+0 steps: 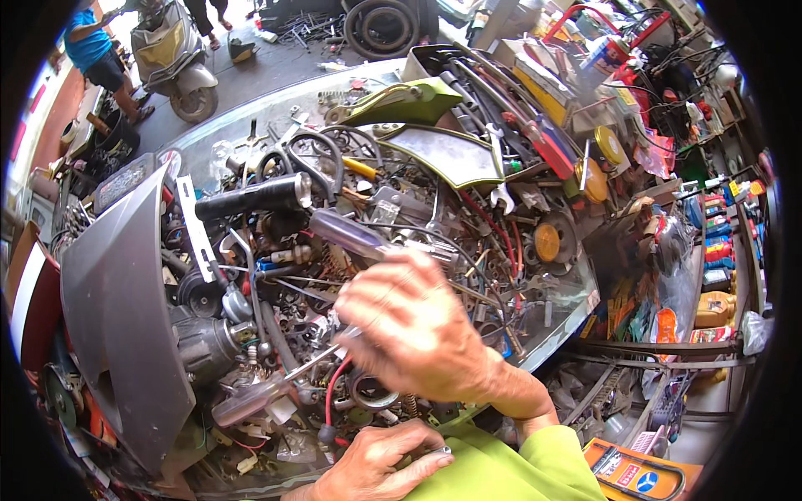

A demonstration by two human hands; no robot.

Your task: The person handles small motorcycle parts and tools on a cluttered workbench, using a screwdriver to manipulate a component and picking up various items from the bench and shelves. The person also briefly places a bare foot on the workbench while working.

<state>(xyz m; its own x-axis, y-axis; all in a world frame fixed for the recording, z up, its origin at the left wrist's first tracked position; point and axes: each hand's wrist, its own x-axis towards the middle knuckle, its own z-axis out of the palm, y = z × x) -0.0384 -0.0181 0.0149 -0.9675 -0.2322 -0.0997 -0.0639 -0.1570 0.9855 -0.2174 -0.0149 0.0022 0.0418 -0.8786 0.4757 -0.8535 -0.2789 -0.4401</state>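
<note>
My right hand (409, 321) hovers over the middle of a cluttered glass tabletop, smeared by motion, its fingers bent downward. A screwdriver with a clear purplish handle (251, 401) lies to its left, the shaft running toward my fingers. Just beyond my knuckles a second clear purplish handle (347, 232) shows; its other end is hidden by the hand. Whether my right fingers grip either one cannot be made out. My left hand (380, 463) is closed at the near edge, against my green shirt. A small silvery metal piece (446, 452) pokes out at its fingertips.
Loose parts, cables and a black tube (255, 197) crowd the tabletop. A grey panel (125, 321) stands at left, green panels (443, 150) at the back. Wrenches (501, 199) and bottles (717, 250) are at right. A scooter (171, 63) and a person (92, 50) are beyond.
</note>
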